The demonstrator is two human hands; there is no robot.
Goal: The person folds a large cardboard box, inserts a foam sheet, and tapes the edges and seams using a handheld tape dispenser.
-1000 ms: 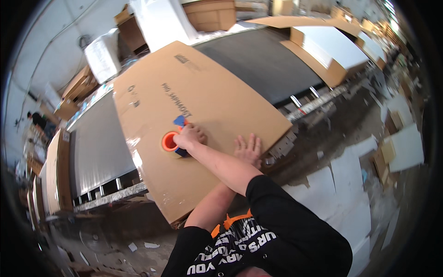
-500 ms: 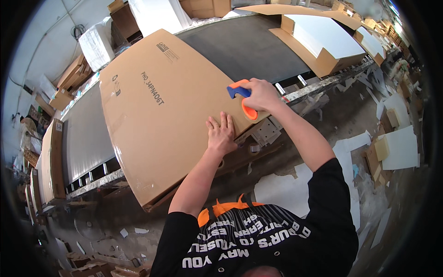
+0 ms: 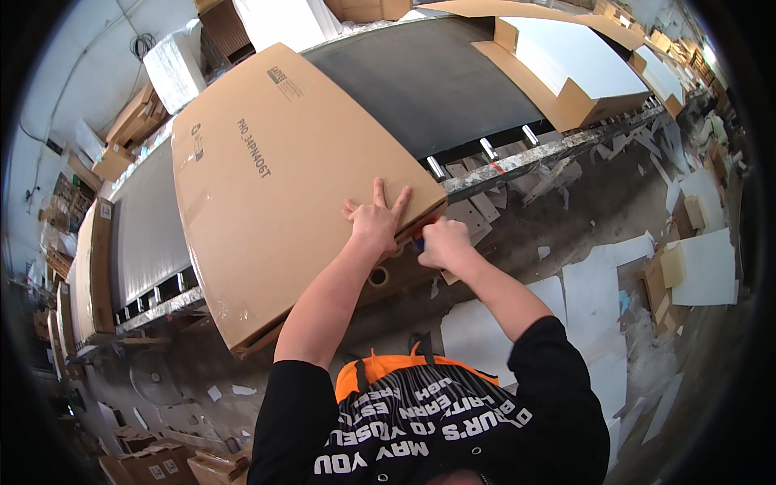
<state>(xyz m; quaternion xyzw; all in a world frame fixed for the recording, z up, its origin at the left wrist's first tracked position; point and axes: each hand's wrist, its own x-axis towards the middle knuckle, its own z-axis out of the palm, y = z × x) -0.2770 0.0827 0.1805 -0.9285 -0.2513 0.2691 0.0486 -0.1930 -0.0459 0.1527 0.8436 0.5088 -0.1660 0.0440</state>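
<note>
A large closed cardboard box (image 3: 275,210) lies across the conveyor, with clear tape along its left edges. My left hand (image 3: 376,222) rests on its top near the front right edge, fingers spread. Just right of it, my right hand (image 3: 447,242) is closed around an orange-and-blue tape dispenser (image 3: 419,242), held low against the box's near side. Most of the dispenser is hidden by my hand and the box edge.
The dark conveyor belt (image 3: 404,81) runs behind the box, with metal rollers (image 3: 488,149) along its near side. An open carton with a white item (image 3: 566,61) stands farther right. White sheets and scraps (image 3: 598,299) litter the floor. Another box (image 3: 90,267) stands at left.
My right hand has moved down and toward me with the tape dispenser, from the box's top corner to its near side. My left hand has shifted slightly left and its fingers have spread.
</note>
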